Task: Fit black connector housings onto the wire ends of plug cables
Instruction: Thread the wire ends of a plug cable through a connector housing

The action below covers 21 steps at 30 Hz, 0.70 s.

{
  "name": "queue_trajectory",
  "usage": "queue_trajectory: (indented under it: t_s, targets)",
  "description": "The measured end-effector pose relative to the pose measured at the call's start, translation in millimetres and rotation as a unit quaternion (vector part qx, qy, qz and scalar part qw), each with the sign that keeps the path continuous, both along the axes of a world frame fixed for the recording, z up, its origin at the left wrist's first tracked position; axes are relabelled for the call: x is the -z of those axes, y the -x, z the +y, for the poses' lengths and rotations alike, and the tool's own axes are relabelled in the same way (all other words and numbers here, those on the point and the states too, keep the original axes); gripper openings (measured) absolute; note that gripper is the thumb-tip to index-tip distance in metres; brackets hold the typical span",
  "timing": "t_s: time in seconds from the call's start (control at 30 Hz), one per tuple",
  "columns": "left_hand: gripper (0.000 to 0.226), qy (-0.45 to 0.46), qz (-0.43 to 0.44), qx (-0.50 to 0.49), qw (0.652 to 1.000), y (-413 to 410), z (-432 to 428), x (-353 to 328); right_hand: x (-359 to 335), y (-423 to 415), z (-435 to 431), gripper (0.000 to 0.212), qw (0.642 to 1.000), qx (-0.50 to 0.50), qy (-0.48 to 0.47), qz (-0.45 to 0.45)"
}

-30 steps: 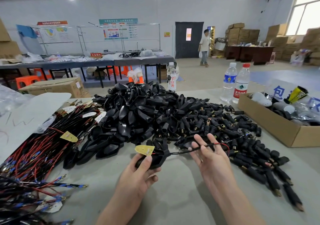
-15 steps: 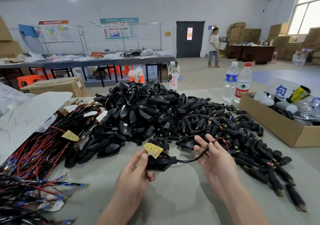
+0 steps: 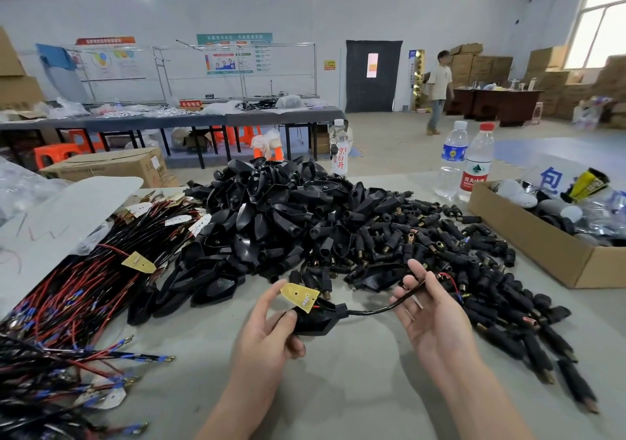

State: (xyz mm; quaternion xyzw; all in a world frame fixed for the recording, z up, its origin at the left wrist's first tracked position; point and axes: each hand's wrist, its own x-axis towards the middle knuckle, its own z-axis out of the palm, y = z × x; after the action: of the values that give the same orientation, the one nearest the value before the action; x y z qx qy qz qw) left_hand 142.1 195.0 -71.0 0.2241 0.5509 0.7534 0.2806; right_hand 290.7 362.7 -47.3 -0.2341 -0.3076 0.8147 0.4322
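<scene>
My left hand (image 3: 267,334) grips a black connector housing (image 3: 316,319) just above the table, thumb on its near side. A small yellow circuit board (image 3: 299,295) sticks up out of the housing. A black cable (image 3: 376,307) runs from the housing to my right hand (image 3: 430,317), which pinches it palm up; its red wire end (image 3: 449,278) loops past the fingers. Behind lies a big heap of empty black housings (image 3: 271,223). Small black barrel plugs (image 3: 440,256) spread to the right. Red and black wired cables (image 3: 67,304) pile up at the left.
An open cardboard box (image 3: 542,246) of odds stands at the right. Two water bottles (image 3: 464,162) and a third bottle (image 3: 339,153) stand behind the heaps. A white sheet (image 3: 57,223) covers the left corner. A person (image 3: 438,90) walks far behind.
The housing and board have turned and come lower and nearer in my left hand. My right hand has shifted slightly right, still holding the cable. The person in the background has walked right.
</scene>
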Motion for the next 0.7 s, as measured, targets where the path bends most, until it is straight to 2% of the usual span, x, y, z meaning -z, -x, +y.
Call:
queue_trajectory:
  t_s: [0.1,0.2,0.43,0.7]
  targets:
    - [0.031,0.019,0.016,-0.012,1.0,1,0,2,-1,-3,1,0.03,1.0,0.009,0.001,0.004]
    - [0.023,0.033,0.035,-0.022,0.999,0,1,3,-2,-5,2,0.026,1.0,0.023,0.006,0.005]
    - [0.043,0.061,0.092,-0.074,0.991,6,-1,5,-4,-9,5,0.022,0.998,0.063,-0.001,-0.007]
    - [0.05,0.094,0.151,-0.126,0.976,16,-13,1,-8,-8,1,0.018,0.994,0.079,-0.063,-0.039]
